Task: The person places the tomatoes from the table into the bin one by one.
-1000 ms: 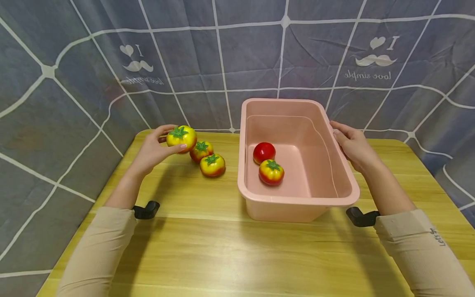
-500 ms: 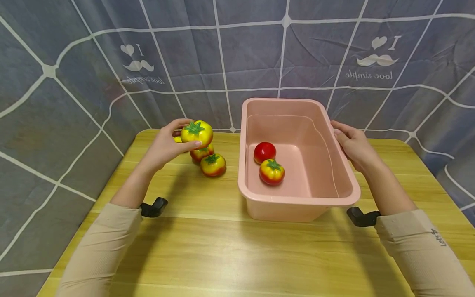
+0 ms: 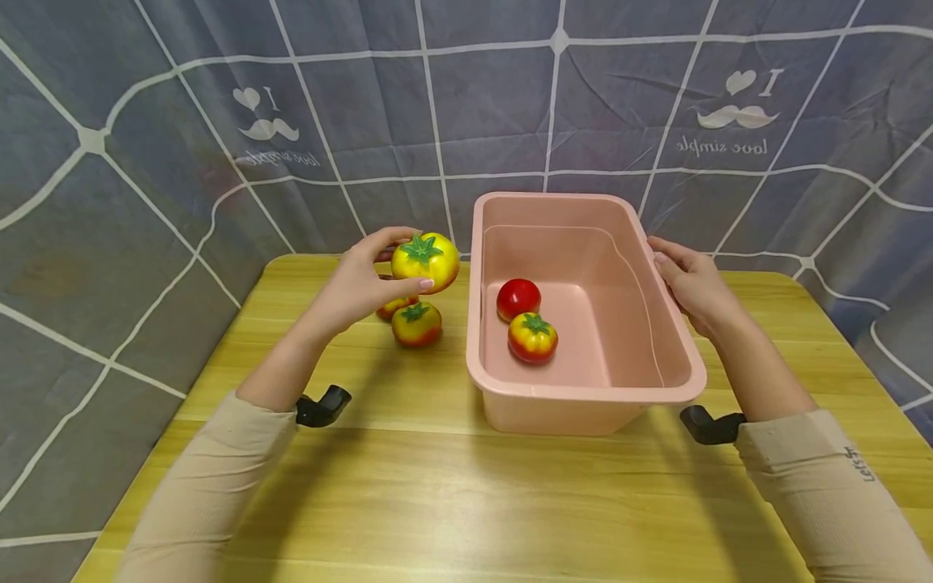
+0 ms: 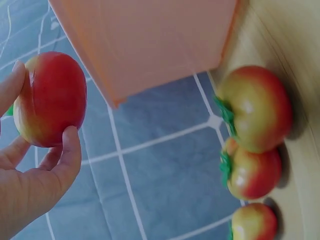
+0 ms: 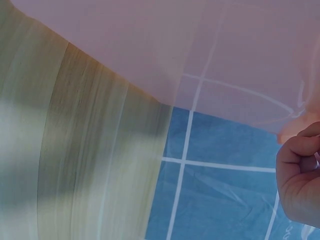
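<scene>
My left hand (image 3: 357,283) holds a shiny yellow-and-red tomato (image 3: 440,271) with a green leafy top, thumb and fingers around its sides. It is raised over the table, just left of the pink tub (image 3: 583,395). Below it sit two similar tomatoes, a front one (image 3: 419,328) and one behind (image 3: 397,309), partly covered by the hand. The left wrist view also shows a third tomato (image 4: 254,224) at its lower edge. My right hand (image 3: 692,287) grips the tub's right rim, with curled fingers at its edge in the right wrist view.
Inside the tub lie a red tomato (image 3: 518,298) and a yellow-red one (image 3: 533,340), near its left wall. The tub stands on a wooden table (image 3: 408,494). A grey-blue curtain (image 3: 496,105) with white grid lines hangs behind and along the left.
My left hand has carried its tomato rightward toward the tub, over the tomatoes on the table. My right hand and the tub have stayed in place.
</scene>
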Available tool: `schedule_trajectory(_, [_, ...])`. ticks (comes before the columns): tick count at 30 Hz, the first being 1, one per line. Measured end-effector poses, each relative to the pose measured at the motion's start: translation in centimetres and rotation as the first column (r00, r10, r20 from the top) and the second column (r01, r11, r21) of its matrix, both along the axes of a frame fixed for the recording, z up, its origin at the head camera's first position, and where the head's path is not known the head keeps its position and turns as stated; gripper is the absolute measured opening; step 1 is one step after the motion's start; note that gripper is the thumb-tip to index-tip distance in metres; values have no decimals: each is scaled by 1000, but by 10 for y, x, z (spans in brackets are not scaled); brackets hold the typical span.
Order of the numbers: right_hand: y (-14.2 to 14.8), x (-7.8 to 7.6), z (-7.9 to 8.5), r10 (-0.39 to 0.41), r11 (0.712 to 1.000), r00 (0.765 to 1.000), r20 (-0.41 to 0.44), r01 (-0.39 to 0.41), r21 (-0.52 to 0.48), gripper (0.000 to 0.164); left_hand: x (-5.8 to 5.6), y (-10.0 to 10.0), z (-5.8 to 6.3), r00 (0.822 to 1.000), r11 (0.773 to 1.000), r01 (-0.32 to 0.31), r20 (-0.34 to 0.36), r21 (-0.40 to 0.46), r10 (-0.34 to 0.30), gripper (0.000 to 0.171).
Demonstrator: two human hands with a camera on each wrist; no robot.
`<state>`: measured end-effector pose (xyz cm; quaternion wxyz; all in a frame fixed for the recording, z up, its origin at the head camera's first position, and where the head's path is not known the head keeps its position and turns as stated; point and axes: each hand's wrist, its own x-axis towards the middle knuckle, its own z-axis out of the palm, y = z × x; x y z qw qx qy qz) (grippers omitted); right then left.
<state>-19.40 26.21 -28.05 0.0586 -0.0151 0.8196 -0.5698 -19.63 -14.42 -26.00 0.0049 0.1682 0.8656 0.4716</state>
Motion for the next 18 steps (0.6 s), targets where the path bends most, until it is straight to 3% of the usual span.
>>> schedule_trajectory(10, [-2, 0, 0, -10, 999, 1000, -8, 10, -39, 56, 5, 27, 7, 998, 998, 54, -40, 30, -53, 62])
schedule_trajectory(18, [-3, 0, 0, -26, 999, 1000, -2, 26, -39, 56, 12, 53, 8, 984, 985, 169, -63, 37, -167, 63])
